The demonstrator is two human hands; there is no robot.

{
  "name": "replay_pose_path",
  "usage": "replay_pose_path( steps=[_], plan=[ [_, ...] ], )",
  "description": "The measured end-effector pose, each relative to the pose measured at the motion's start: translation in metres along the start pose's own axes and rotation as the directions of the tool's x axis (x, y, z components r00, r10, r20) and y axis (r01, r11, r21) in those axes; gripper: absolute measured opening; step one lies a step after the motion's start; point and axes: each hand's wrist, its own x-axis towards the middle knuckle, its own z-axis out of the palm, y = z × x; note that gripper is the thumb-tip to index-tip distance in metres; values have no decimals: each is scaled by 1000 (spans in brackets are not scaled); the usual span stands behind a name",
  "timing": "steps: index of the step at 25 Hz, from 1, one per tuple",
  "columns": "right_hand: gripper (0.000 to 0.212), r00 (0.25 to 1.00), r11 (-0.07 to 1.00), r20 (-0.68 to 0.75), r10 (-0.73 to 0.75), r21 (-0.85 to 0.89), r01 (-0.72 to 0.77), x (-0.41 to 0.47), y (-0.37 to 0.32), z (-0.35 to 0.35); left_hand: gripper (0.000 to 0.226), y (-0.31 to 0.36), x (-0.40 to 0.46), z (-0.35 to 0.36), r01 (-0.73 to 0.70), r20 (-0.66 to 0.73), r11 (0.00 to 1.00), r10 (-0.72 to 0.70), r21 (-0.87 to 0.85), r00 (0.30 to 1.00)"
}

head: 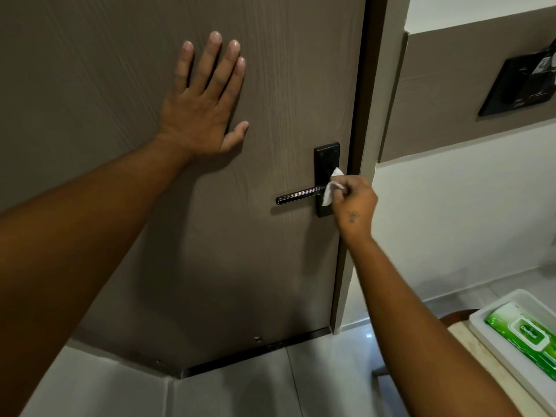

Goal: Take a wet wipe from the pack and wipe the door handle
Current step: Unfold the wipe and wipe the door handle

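Two hands are seen at a closed brown door (pixel 270 266). The left hand (pixel 204 106) is spread wide and pressed flat against the door panel, up and to the left of the lock, with nothing held in it. The right hand (pixel 355 203) is closed around a bunched white wet wipe (pixel 331 188), which is pressed against the inner end of the door handle (pixel 298 195), where the lever meets the dark backplate (pixel 326 158). The first part of the task is judged to be done, since a wipe is already out of the green pack (pixel 526 335), which lies with its lid shut in a white tray (pixel 487 350) at the lower right, well apart from the door. Wiping is judged to be under way near the pivot only; the long run of the lever out to its free tip on the left is bare of the wipe, and it cannot be told whether it has been cleaned. Room for a sweep leftward along the lever is open, as only flat door surface lies there and the left hand is kept well above it. To the right the space is tighter: the backplate sits just beside the door's edge and the frame (pixel 388 85), so little clearance is left for the knuckles on that side.
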Motion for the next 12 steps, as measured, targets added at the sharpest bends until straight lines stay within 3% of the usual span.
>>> replay_pose_path(
  steps=[3, 8, 12],
  plan=[
    [20, 993, 994, -39, 108, 32, -107, 11, 9, -2, 92, 1, 1, 0, -4, 3, 1000, 4, -2, 1000],
    [28, 993, 998, -107, 55, 48, -51, -18, -2, 18, 91, 0, 1, -1, -19, -2, 1000, 19, -6, 1000],
    [31, 989, 985, 116, -87, -137, 103, -43, -26, 43, 91, 2, 2, -4, -3, 39, 998, 5, -57, 999]
  ],
)
